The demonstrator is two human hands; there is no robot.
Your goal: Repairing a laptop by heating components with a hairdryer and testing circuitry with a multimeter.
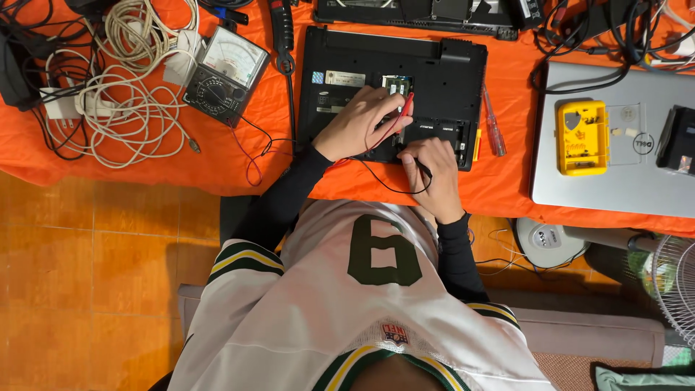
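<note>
- Orange cloth covers the table, and a black laptop lies on it bottom up, some way back from the near edge.
- The left hand rests on the laptop's underside, its fingers pinched together on a red probe whose tip points into an opened bay.
- The right hand sits just nearer and to the right, at the laptop's near edge, fingers pressed around a black probe held low against the casing.
- Red and black leads run left from the probes across the cloth to an analog multimeter, which lies tilted well to the left of the laptop.
- A heap of white cables lies farther left, beside the meter.
- A screwdriver with a clear handle lies just right of the laptop.
- A silver laptop, closed, takes the right side, with a yellow case on its lid.
- A second dark machine lies along the far edge.
</note>
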